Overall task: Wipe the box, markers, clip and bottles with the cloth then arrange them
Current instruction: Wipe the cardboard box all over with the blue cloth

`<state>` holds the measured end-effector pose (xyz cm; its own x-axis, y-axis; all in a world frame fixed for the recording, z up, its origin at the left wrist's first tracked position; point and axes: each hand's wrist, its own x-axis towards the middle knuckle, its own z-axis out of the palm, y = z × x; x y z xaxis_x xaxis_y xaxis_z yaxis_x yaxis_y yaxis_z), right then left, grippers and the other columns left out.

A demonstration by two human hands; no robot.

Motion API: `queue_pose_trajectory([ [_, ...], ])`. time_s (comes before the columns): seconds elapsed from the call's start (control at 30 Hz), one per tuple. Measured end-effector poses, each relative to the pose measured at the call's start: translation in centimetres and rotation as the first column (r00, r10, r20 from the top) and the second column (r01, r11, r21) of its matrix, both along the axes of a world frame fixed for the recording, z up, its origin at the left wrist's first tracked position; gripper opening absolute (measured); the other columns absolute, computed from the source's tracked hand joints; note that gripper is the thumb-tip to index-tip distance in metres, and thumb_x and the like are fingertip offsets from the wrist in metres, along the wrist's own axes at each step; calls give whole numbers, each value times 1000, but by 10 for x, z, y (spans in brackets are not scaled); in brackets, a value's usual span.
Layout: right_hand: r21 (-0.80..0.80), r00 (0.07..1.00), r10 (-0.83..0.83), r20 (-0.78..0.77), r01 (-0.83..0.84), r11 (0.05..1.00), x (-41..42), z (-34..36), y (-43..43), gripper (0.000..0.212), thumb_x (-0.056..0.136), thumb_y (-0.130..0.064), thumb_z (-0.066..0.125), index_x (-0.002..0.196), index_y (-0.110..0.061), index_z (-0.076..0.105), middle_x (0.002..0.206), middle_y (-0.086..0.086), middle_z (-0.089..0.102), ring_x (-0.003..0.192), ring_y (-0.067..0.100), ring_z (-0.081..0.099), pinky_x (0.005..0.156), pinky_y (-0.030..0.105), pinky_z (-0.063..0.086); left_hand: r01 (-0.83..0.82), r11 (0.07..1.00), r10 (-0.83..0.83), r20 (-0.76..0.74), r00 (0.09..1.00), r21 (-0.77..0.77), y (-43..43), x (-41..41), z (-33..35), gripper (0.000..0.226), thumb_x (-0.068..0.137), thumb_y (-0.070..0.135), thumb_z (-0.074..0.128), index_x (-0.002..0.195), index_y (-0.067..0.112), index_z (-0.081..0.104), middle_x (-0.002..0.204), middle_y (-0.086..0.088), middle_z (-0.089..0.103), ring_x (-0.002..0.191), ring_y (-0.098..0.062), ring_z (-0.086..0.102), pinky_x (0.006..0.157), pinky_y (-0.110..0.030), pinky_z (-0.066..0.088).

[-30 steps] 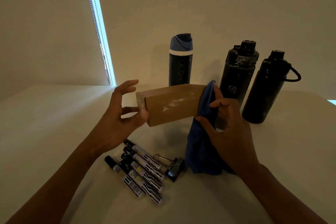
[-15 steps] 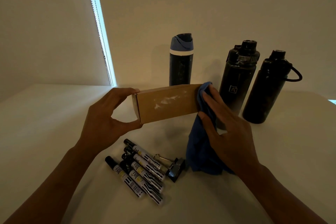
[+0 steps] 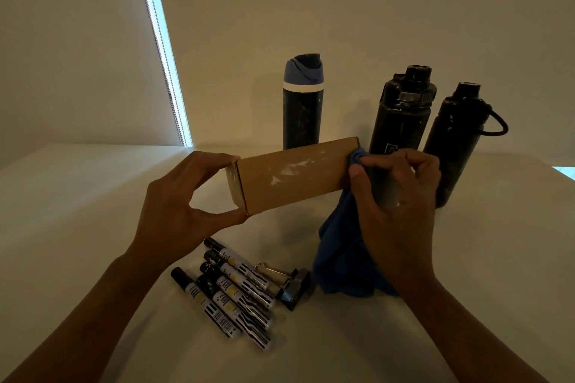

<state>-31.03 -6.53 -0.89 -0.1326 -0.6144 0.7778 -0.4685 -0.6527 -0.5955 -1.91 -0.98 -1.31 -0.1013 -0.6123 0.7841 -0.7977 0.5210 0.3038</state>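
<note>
Box is held above the worktop, left end pinched by left hand; blue cloth is bunched in right hand at its right end; white smear unwiped; a leftward pass across the face is called for.

Markers & clip block near tabletop.

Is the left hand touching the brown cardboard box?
Touching. The head view shows the left hand pinching the brown cardboard box at its near end, thumb below, fingers above.
</note>
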Motion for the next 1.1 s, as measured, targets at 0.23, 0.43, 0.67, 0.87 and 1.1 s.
queue_pose_trajectory([
  [0.23,150,979,201,-29,-194,969,8,-9,5,41,100,-30,57,140,-29,49,135,-11,40,122,-1,49,95,8,41,-17,1000,16,-41,999,-24,2,1,4,80,63,31,100,130,6,64,128,0,68,123,-10,63,105,-33,55],
  [0.43,184,884,266,-383,-209,960,7,-16,9,66,105,-35,43,159,-34,6,110,-6,43,87,0,50,71,12,44,-59,997,56,-41,998,-54,3,6,7,80,63,28,101,131,7,64,126,-1,67,121,-15,64,101,-43,58],
  [0.67,350,724,331,-605,-131,927,-4,-32,27,82,109,-46,15,99,-20,-62,109,-57,-32,75,-37,-2,73,3,27,-74,996,72,-31,997,-55,4,5,8,79,65,31,101,131,7,63,125,-2,66,119,-18,65,99,-44,59],
  [0.87,150,571,359,-738,-381,913,26,-11,32,63,107,-22,28,131,-63,-13,156,-15,-3,140,2,22,102,27,-8,-34,999,33,-25,999,-22,4,3,7,76,69,37,93,130,3,62,127,-2,65,123,-11,62,103,-33,56],
  [1.1,98,797,265,-543,-253,962,15,-9,22,60,102,-12,47,153,-37,28,134,-3,53,116,16,55,96,30,47,-94,996,94,-67,993,3,7,-3,8,81,63,41,99,123,4,61,119,-2,65,115,-13,63,98,-30,57],
])
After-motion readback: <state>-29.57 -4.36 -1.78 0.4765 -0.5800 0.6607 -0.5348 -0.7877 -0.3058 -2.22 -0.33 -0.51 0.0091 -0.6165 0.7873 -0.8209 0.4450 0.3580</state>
